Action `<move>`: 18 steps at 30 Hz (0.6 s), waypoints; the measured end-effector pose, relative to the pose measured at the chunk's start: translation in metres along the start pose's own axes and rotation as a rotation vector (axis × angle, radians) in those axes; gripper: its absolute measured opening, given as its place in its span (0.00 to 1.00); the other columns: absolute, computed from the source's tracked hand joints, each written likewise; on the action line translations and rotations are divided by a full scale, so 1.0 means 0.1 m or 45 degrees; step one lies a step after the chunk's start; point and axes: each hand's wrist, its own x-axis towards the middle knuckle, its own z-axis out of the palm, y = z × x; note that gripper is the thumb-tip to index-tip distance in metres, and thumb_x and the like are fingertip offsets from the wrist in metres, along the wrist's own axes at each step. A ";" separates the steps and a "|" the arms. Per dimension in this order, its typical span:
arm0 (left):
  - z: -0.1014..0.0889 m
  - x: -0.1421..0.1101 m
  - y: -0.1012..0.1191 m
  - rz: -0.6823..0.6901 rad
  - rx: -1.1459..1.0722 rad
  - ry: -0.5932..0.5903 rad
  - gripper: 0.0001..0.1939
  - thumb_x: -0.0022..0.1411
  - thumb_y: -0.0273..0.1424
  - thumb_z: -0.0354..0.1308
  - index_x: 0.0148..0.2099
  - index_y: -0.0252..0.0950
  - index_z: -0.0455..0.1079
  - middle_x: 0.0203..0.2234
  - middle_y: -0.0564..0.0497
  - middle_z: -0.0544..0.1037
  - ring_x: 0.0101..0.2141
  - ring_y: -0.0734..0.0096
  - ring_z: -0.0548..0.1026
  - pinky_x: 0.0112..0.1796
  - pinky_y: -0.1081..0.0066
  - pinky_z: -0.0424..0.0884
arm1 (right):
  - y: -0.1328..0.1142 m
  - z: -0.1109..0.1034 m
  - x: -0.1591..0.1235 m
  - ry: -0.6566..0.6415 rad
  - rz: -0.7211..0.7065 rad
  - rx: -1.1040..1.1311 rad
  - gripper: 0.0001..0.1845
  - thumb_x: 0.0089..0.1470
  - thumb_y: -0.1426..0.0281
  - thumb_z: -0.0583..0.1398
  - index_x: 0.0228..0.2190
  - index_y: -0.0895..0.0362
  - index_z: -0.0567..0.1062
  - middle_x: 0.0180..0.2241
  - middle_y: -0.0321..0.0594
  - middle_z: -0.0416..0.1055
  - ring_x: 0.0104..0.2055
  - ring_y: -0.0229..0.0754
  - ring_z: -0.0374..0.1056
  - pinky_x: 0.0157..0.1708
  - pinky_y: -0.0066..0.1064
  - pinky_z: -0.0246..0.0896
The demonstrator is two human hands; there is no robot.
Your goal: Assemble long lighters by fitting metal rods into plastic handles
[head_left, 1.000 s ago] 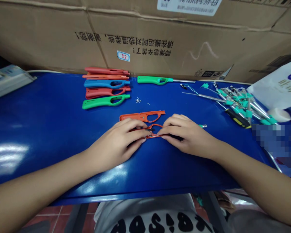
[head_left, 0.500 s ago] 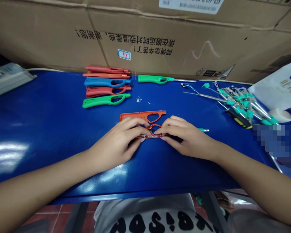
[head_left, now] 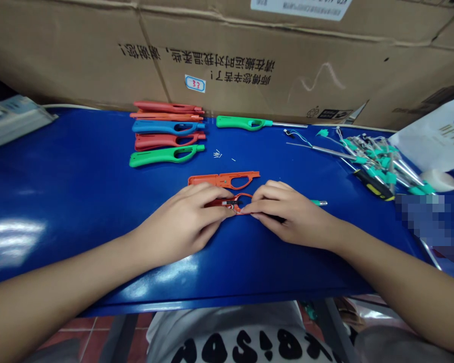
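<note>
In the middle of the table lies an orange lighter half-shell (head_left: 245, 195) with a loop handle and small dark and metal parts inside. My left hand (head_left: 191, 214) is closed on its left end, fingertips pressed at the inner parts. My right hand (head_left: 293, 214) pinches its right side beside the loop, thumb and forefinger together. Both hands hide much of the shell. Just behind my fingers rests a second orange half-shell (head_left: 208, 179), its inside facing up. A teal and metal tip (head_left: 320, 202) sticks out past my right hand.
Several coloured lighter shells (head_left: 166, 155) lie stacked at back left. Behind stands a cardboard box (head_left: 227, 30), with a green lighter (head_left: 234, 122) before it. Small white pins (head_left: 217, 154) lie mid-table. To the right are piled metal-and-teal lighter rods (head_left: 382, 161) and a screwdriver (head_left: 374, 185).
My left fingers have shifted slightly over the shell, covering more of its lower edge and uncovering a dark part near the loop. My right hand stays nearly still.
</note>
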 end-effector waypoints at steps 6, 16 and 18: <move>-0.01 0.00 -0.01 0.084 0.130 0.012 0.15 0.73 0.27 0.53 0.55 0.38 0.77 0.53 0.42 0.79 0.51 0.52 0.78 0.48 0.53 0.78 | 0.00 0.00 0.01 0.034 0.001 0.036 0.13 0.67 0.74 0.56 0.48 0.51 0.77 0.42 0.41 0.74 0.46 0.43 0.67 0.47 0.39 0.60; 0.01 -0.02 -0.04 0.090 0.072 0.067 0.15 0.73 0.28 0.54 0.57 0.39 0.76 0.53 0.44 0.80 0.50 0.55 0.79 0.48 0.55 0.79 | -0.01 -0.02 0.01 0.077 0.038 0.055 0.08 0.65 0.75 0.59 0.43 0.54 0.77 0.41 0.39 0.76 0.45 0.42 0.69 0.48 0.39 0.59; 0.02 -0.02 -0.03 0.061 0.024 0.057 0.15 0.73 0.28 0.55 0.57 0.39 0.76 0.53 0.44 0.79 0.51 0.55 0.78 0.50 0.55 0.78 | -0.01 -0.02 0.01 0.082 0.053 0.048 0.08 0.65 0.75 0.58 0.43 0.54 0.77 0.41 0.38 0.76 0.45 0.42 0.69 0.47 0.39 0.59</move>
